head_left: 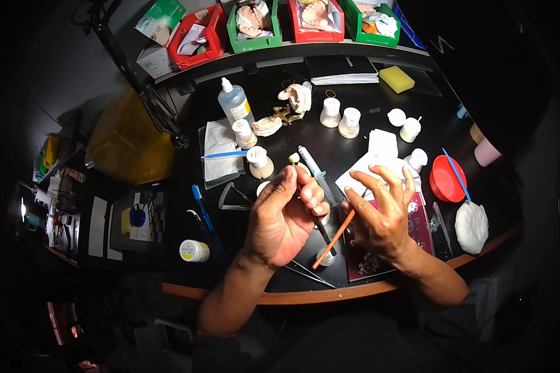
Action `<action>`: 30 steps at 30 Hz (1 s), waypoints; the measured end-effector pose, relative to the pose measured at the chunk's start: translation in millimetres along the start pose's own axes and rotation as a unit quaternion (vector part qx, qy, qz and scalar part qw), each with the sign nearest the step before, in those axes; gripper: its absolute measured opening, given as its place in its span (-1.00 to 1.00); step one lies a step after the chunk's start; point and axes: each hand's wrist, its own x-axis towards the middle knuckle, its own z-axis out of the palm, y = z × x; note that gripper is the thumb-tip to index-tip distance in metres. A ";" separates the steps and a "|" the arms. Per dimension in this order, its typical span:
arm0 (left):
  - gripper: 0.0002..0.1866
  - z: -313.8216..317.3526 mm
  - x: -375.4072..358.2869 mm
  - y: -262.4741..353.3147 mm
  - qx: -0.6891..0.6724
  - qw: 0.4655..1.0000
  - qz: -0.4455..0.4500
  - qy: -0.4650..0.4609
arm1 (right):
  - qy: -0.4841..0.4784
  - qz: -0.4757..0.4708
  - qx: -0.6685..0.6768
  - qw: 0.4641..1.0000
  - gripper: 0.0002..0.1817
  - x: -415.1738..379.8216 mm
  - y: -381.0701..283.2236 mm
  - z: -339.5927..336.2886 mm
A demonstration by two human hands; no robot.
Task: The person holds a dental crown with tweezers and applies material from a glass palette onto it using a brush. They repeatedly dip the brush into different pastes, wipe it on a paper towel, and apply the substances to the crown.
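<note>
Counts across the tabletop and shelf

Four bins are sitting on the shelf: two red bins (196, 38) and two green bins (253, 26). One squeeze bottle (234, 104), one yellow sponge (396, 79), one red bowl (446, 179) and about seven small white jars (330, 112) are standing on the tabletop (354, 146); two hands are working there.

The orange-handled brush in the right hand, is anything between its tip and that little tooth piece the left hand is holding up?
Nothing visible blocks it. The left hand holds the tooth piece up on a dark stick, and the orange-handled brush sits lower in the right hand.
</note>
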 end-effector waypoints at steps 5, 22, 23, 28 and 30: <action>-0.71 -0.3 -1.7 1.7 0.007 1.000 -0.015 0.019 | -0.001 -0.002 0.008 1.000 -0.76 -1.2 -0.3 -0.6; -0.63 1.3 -3.6 11.0 -0.021 0.997 -0.068 -0.016 | 0.087 0.030 0.119 0.989 -0.65 6.6 3.3 -17.5; -0.62 1.8 -4.1 12.2 -0.022 0.997 -0.074 -0.016 | 0.098 0.031 0.123 0.987 -0.64 6.5 5.1 -17.7; -0.58 2.9 -5.3 14.2 0.011 0.997 -0.074 -0.004 | 0.122 0.034 0.130 0.983 -0.64 3.1 14.5 -20.2; -0.57 3.6 -6.2 15.0 0.019 0.997 -0.077 -0.004 | 0.121 0.035 0.130 0.984 -0.65 1.6 16.9 -19.8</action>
